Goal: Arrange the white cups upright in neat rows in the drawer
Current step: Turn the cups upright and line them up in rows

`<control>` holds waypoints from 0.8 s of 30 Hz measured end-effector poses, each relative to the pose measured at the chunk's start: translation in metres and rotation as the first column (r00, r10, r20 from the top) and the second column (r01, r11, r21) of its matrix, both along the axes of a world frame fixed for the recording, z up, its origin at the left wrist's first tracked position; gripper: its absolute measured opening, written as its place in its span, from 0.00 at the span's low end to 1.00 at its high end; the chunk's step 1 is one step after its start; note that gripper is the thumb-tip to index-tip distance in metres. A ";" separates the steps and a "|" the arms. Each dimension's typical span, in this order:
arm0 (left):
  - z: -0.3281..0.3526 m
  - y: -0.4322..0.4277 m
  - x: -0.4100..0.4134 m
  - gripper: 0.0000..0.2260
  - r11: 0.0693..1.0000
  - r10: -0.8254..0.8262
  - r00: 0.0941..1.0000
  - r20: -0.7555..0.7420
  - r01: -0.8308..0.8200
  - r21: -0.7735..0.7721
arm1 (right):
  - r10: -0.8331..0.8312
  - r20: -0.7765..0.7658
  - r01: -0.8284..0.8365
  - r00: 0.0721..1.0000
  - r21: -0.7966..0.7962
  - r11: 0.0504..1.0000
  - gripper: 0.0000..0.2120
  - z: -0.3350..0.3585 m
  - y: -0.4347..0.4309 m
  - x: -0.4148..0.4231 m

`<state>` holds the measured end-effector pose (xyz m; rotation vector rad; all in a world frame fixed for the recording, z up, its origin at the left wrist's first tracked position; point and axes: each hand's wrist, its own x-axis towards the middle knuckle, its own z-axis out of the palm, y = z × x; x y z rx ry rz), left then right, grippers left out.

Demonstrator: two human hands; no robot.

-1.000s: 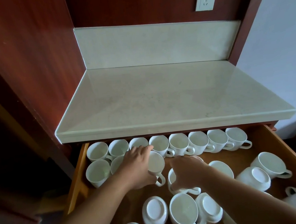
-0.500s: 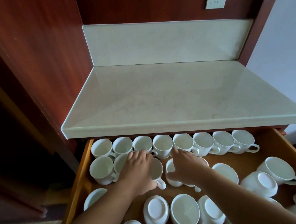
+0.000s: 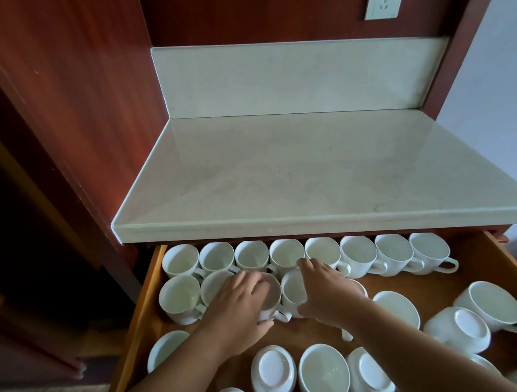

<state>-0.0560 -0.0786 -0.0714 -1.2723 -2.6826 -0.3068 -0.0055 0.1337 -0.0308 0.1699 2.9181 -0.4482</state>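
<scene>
The white cups [image 3: 357,254] sit in the open drawer [image 3: 142,319] across the lower half of the frame. 8 stand upright in a back row just under the edge of the pale stone surface [image 3: 312,171], and 2 more begin a second row at lower left. The rest are scattered toward the bottom edge, among them several overturned cups [image 3: 272,370] showing their bases. The left hand [image 3: 227,307] has its fingers curled over the rim of a third cup [image 3: 270,290]. The right hand [image 3: 327,290] arches over the neighbouring cup [image 3: 292,289], fingers on the far rim and thumb against the near wall. They look like glazed ceramic: stiff, smooth, fairly light, and liable to chip if knocked together. A grip across the rim or by the handle should suit them, with each cup set down gently beside the row.
</scene>
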 end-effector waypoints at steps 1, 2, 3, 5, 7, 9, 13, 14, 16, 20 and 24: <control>-0.001 -0.004 -0.001 0.19 0.998 -0.055 0.999 -0.002 0.054 -0.013 | -0.008 -0.008 0.008 1.000 -0.009 1.000 0.35 0.000 0.000 0.001; -0.003 -0.007 -0.001 0.15 0.995 -0.092 0.996 -0.003 0.092 -0.033 | -0.015 -0.016 0.015 1.000 -0.012 1.000 0.37 -0.001 0.000 0.002; -0.004 -0.009 -0.002 0.13 0.992 -0.113 0.994 0.003 0.113 -0.053 | -0.024 -0.021 0.024 0.999 -0.012 1.000 0.38 -0.001 0.000 0.003; -0.005 -0.009 -0.003 0.13 0.990 -0.121 0.992 0.032 0.123 -0.073 | -0.052 -0.021 0.052 0.998 -0.005 0.999 0.39 0.000 0.003 0.007; -0.003 -0.007 -0.004 0.14 0.990 -0.111 0.993 0.045 0.114 -0.087 | -0.080 -0.017 0.080 0.997 -0.010 0.997 0.37 -0.001 0.004 0.008; -0.002 -0.005 -0.005 0.15 0.990 -0.096 0.995 0.036 0.099 -0.099 | -0.102 -0.011 0.102 0.995 -0.034 0.994 0.36 -0.002 0.004 0.008; -0.005 -0.003 -0.006 0.15 0.992 -0.085 0.996 0.002 0.084 -0.096 | -0.119 -0.015 0.118 0.993 -0.057 0.991 0.36 -0.002 0.003 0.007; -0.006 -0.003 -0.007 0.14 0.993 -0.081 0.997 -0.003 0.081 -0.089 | -0.122 -0.017 0.121 0.992 -0.054 0.991 0.36 -0.003 0.003 0.007; -0.009 -0.004 -0.007 0.15 0.995 -0.077 0.997 -0.010 0.076 -0.072 | -0.123 -0.014 0.122 0.992 -0.050 0.991 0.36 -0.003 0.003 0.008; -0.007 -0.009 -0.006 0.13 0.999 -0.045 0.998 0.040 0.045 0.009 | -0.113 -0.016 0.112 0.993 -0.054 0.992 0.35 -0.003 0.004 0.008; 0.005 -0.039 -0.009 0.25 0.997 0.064 0.990 0.124 -0.068 0.028 | -0.099 -0.010 0.098 0.995 -0.080 0.992 0.38 -0.005 0.008 0.008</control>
